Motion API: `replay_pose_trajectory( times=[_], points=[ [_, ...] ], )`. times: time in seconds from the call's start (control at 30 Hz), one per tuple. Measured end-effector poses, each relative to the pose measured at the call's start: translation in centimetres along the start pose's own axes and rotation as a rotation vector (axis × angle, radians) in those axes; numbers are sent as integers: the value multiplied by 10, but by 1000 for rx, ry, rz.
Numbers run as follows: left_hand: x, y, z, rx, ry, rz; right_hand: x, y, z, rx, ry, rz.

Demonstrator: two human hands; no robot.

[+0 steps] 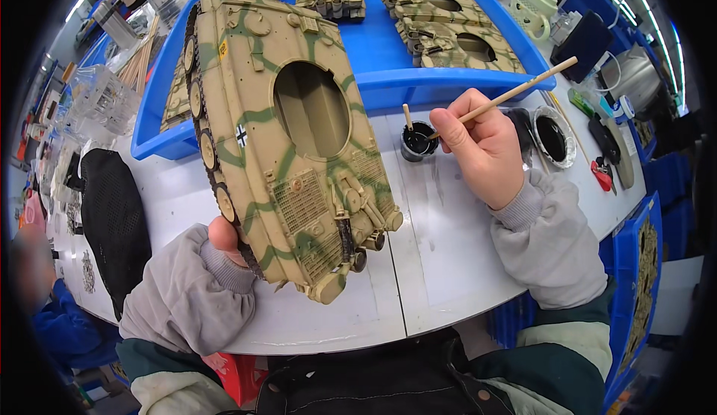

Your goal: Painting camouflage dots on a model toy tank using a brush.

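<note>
My left hand [226,240] grips a model tank hull [258,127] from its left side, tilted up over the table; only part of the thumb shows, the other fingers lie hidden beneath. The hull is tan with green camouflage stripes, has a large oval opening in its top, and road wheels along the left edge. Pinched in my right hand [482,142] is a thin wooden stick [534,80], its lower end at a small cup of black paint [418,144]. Another short stick [408,118] stands in that cup.
A blue tray [448,80] with several more camouflaged hulls [478,45] spans the back. To the right sits a white-rimmed bowl of black paint [553,138]. A black mesh item [112,221] lies on the left, near clear plastic containers [101,101]. Another person's blurred arm shows far left.
</note>
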State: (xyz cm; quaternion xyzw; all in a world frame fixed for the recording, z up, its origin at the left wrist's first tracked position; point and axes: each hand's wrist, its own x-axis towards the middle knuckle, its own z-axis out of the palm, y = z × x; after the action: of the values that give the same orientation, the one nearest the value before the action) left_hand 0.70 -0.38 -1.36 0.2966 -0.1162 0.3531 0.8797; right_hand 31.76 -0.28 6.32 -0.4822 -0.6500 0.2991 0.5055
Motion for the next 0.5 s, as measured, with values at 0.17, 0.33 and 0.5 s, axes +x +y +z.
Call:
replay_pose_trajectory(
  times=[0.17, 0.33, 0.5],
  points=[
    [-1, -1, -2, 12, 2, 49, 1, 2, 2, 7, 21, -33],
    [1, 0, -3, 10, 2, 42, 1, -1, 3, -100, 2, -3],
    [3, -2, -5, 0, -1, 35, 1, -5, -2, -145, -64, 92]
  ],
)
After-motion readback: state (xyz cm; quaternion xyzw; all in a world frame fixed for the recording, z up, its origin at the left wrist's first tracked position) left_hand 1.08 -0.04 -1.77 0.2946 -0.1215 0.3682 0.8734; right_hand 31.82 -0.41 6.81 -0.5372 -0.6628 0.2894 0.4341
